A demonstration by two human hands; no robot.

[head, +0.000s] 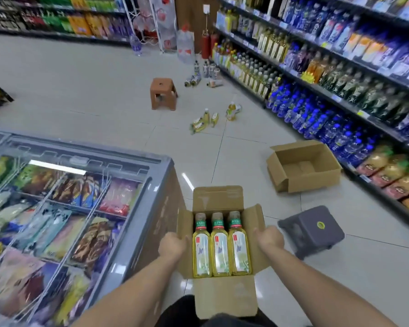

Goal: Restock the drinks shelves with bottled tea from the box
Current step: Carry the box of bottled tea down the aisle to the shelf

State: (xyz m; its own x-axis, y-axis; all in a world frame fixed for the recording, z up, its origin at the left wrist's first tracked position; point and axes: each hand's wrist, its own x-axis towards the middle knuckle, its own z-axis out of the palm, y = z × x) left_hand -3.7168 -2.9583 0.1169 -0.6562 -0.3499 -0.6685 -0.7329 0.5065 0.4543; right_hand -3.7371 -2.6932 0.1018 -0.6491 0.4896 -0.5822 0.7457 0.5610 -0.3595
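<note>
An open cardboard box point(224, 298) hangs in front of me, carried above the floor. Three bottles of yellow-green tea point(219, 249) lie side by side inside it, caps pointing away from me. My left hand point(172, 246) grips the box's left side flap. My right hand point(269, 239) grips the right side flap. The drinks shelves point(328, 74) run along the right side of the aisle, packed with bottles.
An empty open box point(302, 166) sits on the floor near the shelves. A grey stool point(313, 230) stands to my right, a brown stool point(163, 93) further ahead. Loose bottles point(204, 120) lie on the tiles. A glass-topped freezer point(64, 208) fills the left.
</note>
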